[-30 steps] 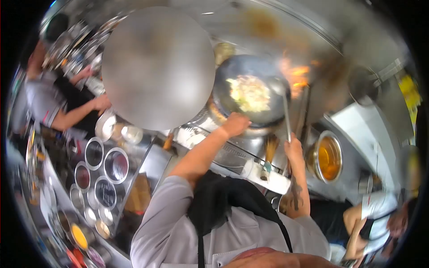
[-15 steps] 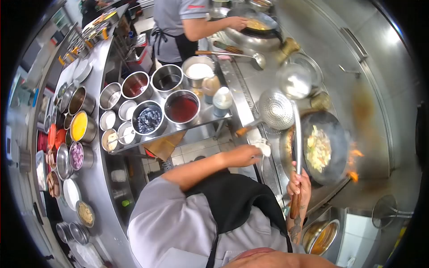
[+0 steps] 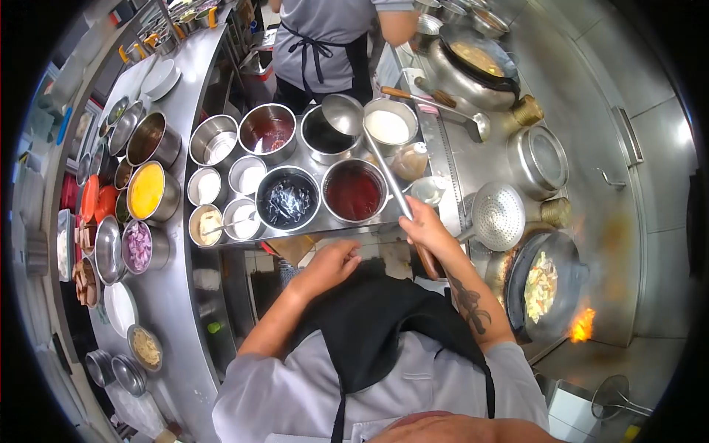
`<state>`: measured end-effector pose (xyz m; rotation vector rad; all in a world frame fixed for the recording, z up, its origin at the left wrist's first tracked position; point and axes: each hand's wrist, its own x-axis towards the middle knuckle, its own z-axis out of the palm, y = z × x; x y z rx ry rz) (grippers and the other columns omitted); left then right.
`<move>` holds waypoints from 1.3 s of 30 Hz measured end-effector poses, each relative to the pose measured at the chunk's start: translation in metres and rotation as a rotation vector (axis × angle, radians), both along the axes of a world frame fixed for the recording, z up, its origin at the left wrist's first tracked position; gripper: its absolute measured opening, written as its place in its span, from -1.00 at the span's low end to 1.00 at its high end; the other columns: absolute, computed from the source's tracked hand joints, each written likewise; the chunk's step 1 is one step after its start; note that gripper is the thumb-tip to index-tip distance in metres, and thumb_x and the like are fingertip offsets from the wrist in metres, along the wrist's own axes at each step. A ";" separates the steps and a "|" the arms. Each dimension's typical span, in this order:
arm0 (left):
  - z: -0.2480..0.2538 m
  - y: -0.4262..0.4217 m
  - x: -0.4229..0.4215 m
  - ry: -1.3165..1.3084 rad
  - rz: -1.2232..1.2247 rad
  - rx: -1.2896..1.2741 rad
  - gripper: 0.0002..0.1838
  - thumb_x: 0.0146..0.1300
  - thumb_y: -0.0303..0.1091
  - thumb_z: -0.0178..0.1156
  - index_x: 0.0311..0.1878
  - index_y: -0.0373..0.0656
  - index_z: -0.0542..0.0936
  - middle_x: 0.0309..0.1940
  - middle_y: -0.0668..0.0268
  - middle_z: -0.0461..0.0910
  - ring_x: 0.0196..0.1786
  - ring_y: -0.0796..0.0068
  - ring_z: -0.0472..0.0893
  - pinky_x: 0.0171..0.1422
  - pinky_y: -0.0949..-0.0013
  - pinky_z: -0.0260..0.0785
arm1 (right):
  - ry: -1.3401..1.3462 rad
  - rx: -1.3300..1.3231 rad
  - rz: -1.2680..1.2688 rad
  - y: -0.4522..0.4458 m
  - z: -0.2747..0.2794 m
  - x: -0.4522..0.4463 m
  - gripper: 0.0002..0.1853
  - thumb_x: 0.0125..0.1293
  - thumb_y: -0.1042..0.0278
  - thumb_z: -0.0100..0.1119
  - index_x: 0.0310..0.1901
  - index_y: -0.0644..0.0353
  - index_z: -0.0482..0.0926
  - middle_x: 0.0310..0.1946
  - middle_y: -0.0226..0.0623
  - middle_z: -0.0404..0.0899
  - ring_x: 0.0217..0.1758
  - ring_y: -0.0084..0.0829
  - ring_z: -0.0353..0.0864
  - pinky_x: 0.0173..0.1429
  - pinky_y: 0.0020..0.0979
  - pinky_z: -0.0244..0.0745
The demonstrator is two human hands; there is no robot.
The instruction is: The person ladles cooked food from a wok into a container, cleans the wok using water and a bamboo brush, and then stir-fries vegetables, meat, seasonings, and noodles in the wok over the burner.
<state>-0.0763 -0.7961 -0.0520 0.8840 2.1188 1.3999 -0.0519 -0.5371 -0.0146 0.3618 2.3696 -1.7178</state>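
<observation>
My right hand [image 3: 425, 221] grips a long ladle [image 3: 384, 166] near its wooden handle. The ladle's bowl hangs over the pot of dark liquid [image 3: 325, 151], near the white-filled pot [image 3: 388, 127]. My left hand [image 3: 334, 262] is loosely curled in front of the seasoning cart, with nothing visible in it. Closest to it are the pot of dark, glossy contents [image 3: 288, 198] and the pot of red liquid [image 3: 354, 190]. At the right, a wok [image 3: 569, 277] with chopped, pale yellow-green food [image 3: 541, 286] sits on the stove, untouched by either hand.
Flames [image 3: 582, 325] rise beside the wok. A perforated strainer [image 3: 498, 216] lies on the stove, with another ladle [image 3: 476, 127] farther back. A co-worker [image 3: 325, 52] stands beyond the cart. Along the left counter [image 3: 177, 295] are pots of onion [image 3: 139, 247] and yellow liquid [image 3: 148, 190].
My right hand has swung the ladle leftward from the stove to above the cart's pots. My left hand has moved left, away from the white cloth. My view has shifted.
</observation>
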 end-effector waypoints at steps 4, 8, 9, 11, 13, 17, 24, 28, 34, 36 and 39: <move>-0.001 -0.007 -0.018 0.108 0.020 0.025 -0.71 0.22 -0.39 0.24 -0.03 -0.32 0.54 -0.23 0.04 0.60 -0.17 0.12 0.63 -0.05 0.18 0.46 | 0.156 0.212 0.107 0.000 -0.038 -0.027 -0.64 0.23 0.48 0.03 0.07 0.32 0.43 -0.50 -0.24 0.51 -0.58 -0.48 0.52 -0.46 -0.37 0.46; 0.004 -0.011 -0.034 0.214 0.044 0.066 -0.74 0.19 -0.41 0.24 -0.07 -0.32 0.55 -0.28 0.04 0.60 -0.24 0.09 0.63 -0.08 0.15 0.45 | 0.201 0.240 0.122 -0.010 -0.040 -0.040 -0.62 0.25 0.50 -0.01 0.12 0.33 0.40 -0.50 -0.41 0.43 -0.62 -0.64 0.38 -0.56 -0.55 0.38; 0.007 -0.011 -0.037 0.200 0.044 0.061 -0.74 0.19 -0.41 0.24 -0.07 -0.33 0.55 -0.29 0.04 0.60 -0.24 0.09 0.63 -0.08 0.15 0.45 | 0.058 0.144 0.081 -0.015 -0.025 -0.041 -0.62 0.25 0.50 -0.02 0.12 0.33 0.40 -0.51 -0.41 0.43 -0.62 -0.64 0.39 -0.56 -0.55 0.38; 0.013 -0.011 -0.044 0.171 0.041 0.051 -0.74 0.19 -0.41 0.23 -0.08 -0.33 0.55 -0.30 0.04 0.60 -0.24 0.08 0.62 -0.09 0.14 0.45 | -0.133 -0.012 0.028 -0.017 -0.020 -0.045 -0.64 0.25 0.51 -0.02 0.10 0.34 0.41 -0.53 -0.41 0.42 -0.64 -0.62 0.39 -0.58 -0.55 0.37; 0.013 -0.012 -0.050 0.162 0.037 0.053 -0.74 0.19 -0.41 0.24 -0.08 -0.33 0.55 -0.31 0.05 0.60 -0.25 0.08 0.63 -0.10 0.14 0.44 | -0.227 -0.134 0.005 -0.010 -0.026 -0.050 -0.67 0.25 0.53 -0.02 0.06 0.34 0.42 -0.55 -0.41 0.42 -0.67 -0.61 0.39 -0.61 -0.55 0.35; 0.016 -0.012 -0.059 0.123 0.033 0.056 -0.74 0.19 -0.40 0.24 -0.08 -0.30 0.55 -0.33 0.08 0.60 -0.25 0.09 0.62 -0.13 0.15 0.44 | -0.357 -0.352 -0.078 -0.012 0.009 -0.052 -0.73 0.24 0.56 0.00 -0.01 0.31 0.43 -0.57 -0.43 0.41 -0.72 -0.62 0.38 -0.65 -0.57 0.32; 0.023 -0.012 -0.068 0.106 0.012 0.071 -0.75 0.19 -0.42 0.24 -0.07 -0.27 0.55 -0.36 0.12 0.58 -0.28 0.10 0.59 -0.18 0.17 0.42 | -0.282 -0.448 -0.113 -0.020 0.031 -0.038 -0.69 0.28 0.58 0.01 0.07 0.33 0.40 -0.57 -0.44 0.41 -0.72 -0.65 0.38 -0.66 -0.59 0.30; 0.019 -0.011 -0.071 0.128 -0.001 0.082 -0.76 0.20 -0.43 0.24 -0.08 -0.28 0.55 -0.37 0.12 0.57 -0.29 0.11 0.58 -0.18 0.17 0.42 | -0.272 -0.393 -0.140 -0.024 0.032 -0.033 -0.63 0.29 0.59 0.01 0.14 0.34 0.37 -0.56 -0.45 0.41 -0.72 -0.66 0.37 -0.66 -0.60 0.30; 0.012 -0.004 -0.066 0.128 -0.020 0.080 -0.76 0.20 -0.43 0.24 -0.08 -0.30 0.55 -0.38 0.11 0.57 -0.31 0.12 0.58 -0.19 0.18 0.42 | -0.222 -0.395 -0.177 -0.026 0.030 -0.021 -0.63 0.29 0.57 0.02 0.14 0.34 0.39 -0.55 -0.44 0.42 -0.71 -0.66 0.37 -0.65 -0.60 0.31; 0.014 0.001 -0.064 0.121 -0.030 0.084 -0.75 0.20 -0.43 0.24 -0.08 -0.31 0.55 -0.38 0.11 0.57 -0.33 0.13 0.58 -0.21 0.19 0.42 | -0.212 -0.413 -0.183 -0.025 0.031 -0.019 -0.64 0.29 0.57 0.03 0.13 0.34 0.40 -0.55 -0.44 0.41 -0.71 -0.65 0.37 -0.65 -0.60 0.31; 0.016 0.005 -0.059 0.083 -0.064 0.057 -0.73 0.21 -0.42 0.24 -0.05 -0.31 0.55 -0.33 0.09 0.60 -0.31 0.16 0.60 -0.19 0.22 0.44 | -0.205 -0.444 -0.178 -0.021 0.029 -0.012 -0.68 0.29 0.55 0.04 0.09 0.30 0.42 -0.54 -0.43 0.42 -0.72 -0.64 0.38 -0.65 -0.60 0.30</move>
